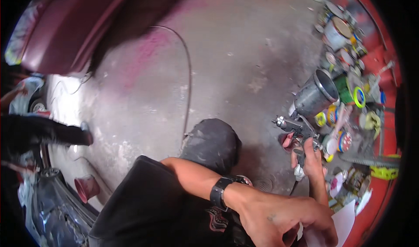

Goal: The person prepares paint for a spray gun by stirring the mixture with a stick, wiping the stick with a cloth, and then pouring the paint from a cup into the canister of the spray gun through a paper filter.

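My right hand [313, 162] is wrapped round the grip of a paint spray gun [301, 129]. A grey metal cup [317, 94] sits on top of the gun, tilted, with its open mouth facing up and to the right. My left hand [290, 218] reaches across in front of my body, below the right hand, with a black watch [220, 194] on its wrist. The left fingers are curled downward and their tips are hidden, so what they hold cannot be made out. Beside them is a white sheet [345, 224], partly covered by the hand.
Paint cans [337, 32] and jars crowd a red shelf [384, 129] along the right. An air hose [188, 72] curves over the concrete floor [235, 64]. A maroon car panel [70, 24] is at upper left. Another person's leg [56, 131] and a red bucket [86, 188] are at left.
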Motion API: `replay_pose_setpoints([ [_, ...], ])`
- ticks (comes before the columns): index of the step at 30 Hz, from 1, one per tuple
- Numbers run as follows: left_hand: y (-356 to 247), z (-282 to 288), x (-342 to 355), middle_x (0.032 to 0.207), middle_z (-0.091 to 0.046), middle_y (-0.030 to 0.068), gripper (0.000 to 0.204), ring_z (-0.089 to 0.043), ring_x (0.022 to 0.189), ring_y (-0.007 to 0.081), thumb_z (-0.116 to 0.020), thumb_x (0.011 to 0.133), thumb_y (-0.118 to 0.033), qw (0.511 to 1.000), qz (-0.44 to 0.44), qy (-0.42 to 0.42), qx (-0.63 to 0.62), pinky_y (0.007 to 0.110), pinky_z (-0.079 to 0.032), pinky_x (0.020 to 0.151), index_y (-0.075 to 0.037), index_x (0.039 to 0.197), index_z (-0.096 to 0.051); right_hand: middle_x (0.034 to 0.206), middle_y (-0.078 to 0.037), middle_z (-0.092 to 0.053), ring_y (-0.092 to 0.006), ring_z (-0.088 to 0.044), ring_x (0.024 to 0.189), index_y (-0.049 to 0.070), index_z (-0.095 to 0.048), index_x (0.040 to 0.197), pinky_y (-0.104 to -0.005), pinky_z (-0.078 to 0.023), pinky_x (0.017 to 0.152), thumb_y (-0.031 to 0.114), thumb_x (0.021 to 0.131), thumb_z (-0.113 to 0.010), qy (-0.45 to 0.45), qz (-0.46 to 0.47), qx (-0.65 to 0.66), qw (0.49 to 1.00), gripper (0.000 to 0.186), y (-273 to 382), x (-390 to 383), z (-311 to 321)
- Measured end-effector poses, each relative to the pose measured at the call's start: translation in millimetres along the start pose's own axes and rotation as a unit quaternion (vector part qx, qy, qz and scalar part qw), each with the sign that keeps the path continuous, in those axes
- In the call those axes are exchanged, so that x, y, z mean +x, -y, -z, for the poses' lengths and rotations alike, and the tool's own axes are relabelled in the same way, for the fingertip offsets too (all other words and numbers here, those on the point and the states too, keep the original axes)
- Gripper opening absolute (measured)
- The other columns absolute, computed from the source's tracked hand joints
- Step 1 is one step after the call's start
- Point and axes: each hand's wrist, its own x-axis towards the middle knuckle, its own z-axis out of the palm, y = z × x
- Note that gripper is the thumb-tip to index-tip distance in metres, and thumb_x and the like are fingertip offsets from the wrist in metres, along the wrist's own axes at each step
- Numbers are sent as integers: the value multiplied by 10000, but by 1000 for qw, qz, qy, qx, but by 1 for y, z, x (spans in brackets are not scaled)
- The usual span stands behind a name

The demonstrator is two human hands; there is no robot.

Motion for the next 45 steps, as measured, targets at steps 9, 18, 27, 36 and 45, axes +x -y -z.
replay_pose_setpoints([
  [9, 12, 2, -14, 1205, -679, 177, 913, -667, 1112, 253, -951, 673, -299, 982, 44, -77, 167, 368, -569, 874, -19, 1417, -502, 892, -90, -671, -136, -541, 438, 16, -609, 1142, -245, -395, 395, 669, 989, -418, 94, 0, 60, 994, 698, -5, 56, -66],
  [18, 37, 13, -15, 1107, -609, 142, 512, -686, 877, 209, -827, 789, -203, 960, -30, -102, 259, 289, -565, 710, 37, 1186, -612, 881, -94, -665, -146, -523, 431, 20, -609, 1138, -258, -397, 398, 679, 988, -404, 83, 20, 23, 996, 707, 4, 68, -84],
  [27, 34, 16, -16, 1092, -614, 132, 510, -660, 875, 206, -821, 795, -236, 962, 1, -124, 242, 304, -547, 705, 28, 1183, -622, 834, -97, -652, -150, -536, 420, -9, -624, 1080, -257, -397, 374, 674, 964, -480, 37, 20, 29, 999, 708, 2, 67, -82],
  [36, 34, 24, -16, 1095, -620, 124, 511, -639, 909, 198, -818, 798, -235, 948, -11, -118, 295, 296, -531, 715, 18, 1198, -627, 822, -101, -647, -147, -534, 420, -16, -617, 1079, -249, -408, 368, 609, 967, -550, 23, 26, 20, 999, 638, -4, 64, -78],
  [45, 32, 28, -12, 1146, -636, 167, 536, -613, 1054, 285, -815, 827, -232, 961, 3, -111, 253, 370, -443, 931, 43, 1241, -614, 748, -36, -614, -101, -550, 465, 12, -635, 1031, -258, -427, 415, 493, 921, -705, -7, 47, 17, 999, 498, -19, 58, -77],
])
